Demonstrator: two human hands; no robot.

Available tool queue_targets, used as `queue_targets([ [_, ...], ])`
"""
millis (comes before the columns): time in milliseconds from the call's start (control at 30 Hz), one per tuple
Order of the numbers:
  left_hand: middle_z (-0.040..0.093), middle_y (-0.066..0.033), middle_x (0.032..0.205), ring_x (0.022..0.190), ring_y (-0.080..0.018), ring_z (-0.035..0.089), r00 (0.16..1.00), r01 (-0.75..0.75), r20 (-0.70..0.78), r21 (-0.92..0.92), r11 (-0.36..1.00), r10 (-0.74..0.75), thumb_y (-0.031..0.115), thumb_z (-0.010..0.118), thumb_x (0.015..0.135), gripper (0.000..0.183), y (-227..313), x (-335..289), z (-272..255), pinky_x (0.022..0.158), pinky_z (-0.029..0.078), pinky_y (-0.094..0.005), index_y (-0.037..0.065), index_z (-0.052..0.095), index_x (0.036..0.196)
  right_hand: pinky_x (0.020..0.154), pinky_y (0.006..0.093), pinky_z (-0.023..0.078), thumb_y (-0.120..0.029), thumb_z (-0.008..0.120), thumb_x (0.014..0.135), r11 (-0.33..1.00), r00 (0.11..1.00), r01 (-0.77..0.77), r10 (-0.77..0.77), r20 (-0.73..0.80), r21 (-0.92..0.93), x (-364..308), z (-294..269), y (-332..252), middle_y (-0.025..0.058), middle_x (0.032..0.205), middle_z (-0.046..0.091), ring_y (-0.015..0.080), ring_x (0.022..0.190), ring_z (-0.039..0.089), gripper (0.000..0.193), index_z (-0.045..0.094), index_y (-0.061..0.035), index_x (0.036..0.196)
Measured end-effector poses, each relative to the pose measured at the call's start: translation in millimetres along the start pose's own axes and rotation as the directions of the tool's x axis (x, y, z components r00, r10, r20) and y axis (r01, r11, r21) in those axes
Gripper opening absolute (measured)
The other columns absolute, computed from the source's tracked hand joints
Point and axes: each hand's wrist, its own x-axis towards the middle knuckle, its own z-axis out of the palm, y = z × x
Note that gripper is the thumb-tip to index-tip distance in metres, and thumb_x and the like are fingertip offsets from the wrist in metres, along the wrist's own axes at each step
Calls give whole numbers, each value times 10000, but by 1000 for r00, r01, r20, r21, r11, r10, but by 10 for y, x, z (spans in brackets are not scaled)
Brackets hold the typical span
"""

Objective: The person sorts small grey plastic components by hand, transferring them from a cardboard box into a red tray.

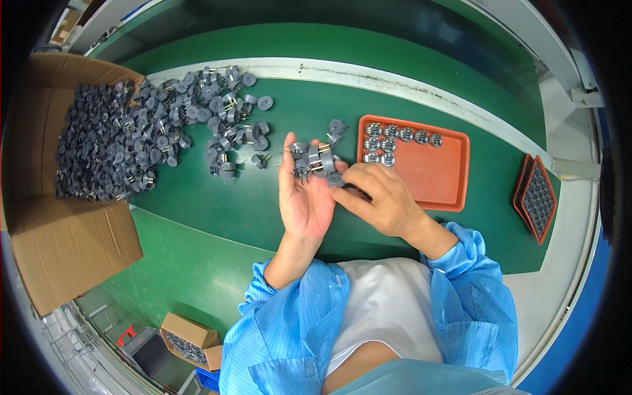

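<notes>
My left hand [304,204] is palm up, fingers curled around a small heap of round grey plug parts [315,158] with metal pins. Close on its right, my right hand [385,197] has thumb and fingers pinched together on a grey plug [334,179], partly hidden by the fingers. An orange tray [428,178] lies beyond and to the right of this hand. In its far left corner several round, shiny grey pieces [390,131] stand in short rows. Two loose grey plugs [336,126] rest on the green table just beyond my hands.
A large cardboard box [72,247] lies tipped at the left, with a big heap of grey plugs [112,145] spilling onto the green table [250,210]. Stacked filled orange trays [538,201] sit at the right edge. A smaller carton [210,355] is below the table's near edge.
</notes>
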Motion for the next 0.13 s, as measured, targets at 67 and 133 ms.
queue_targets([
  [67, 613, -112, 1236, 1108, -274, 625, 999, 13, 33, 15, 1000, -13, 378, 519, 1083, 435, -33, 11, -48, 935, 558, -504, 207, 434, 1474, 738, 374, 533, -104, 690, 764, 990, 992, 124, -126, -27, -61, -4, -30, 6, 128, 1053, 643, 264, 968, 668, 289, 704, 5, 1031],
  [133, 561, -146, 1340, 1235, -306, 514, 987, 48, 159, -68, 997, -36, 330, 515, 1087, 410, -44, 29, -181, 987, 515, -483, 174, 496, 1466, 738, 375, 534, -97, 683, 759, 990, 990, 131, -134, -47, -61, -22, -68, 18, 133, 1035, 670, 270, 979, 675, 286, 697, 28, 1015],
])
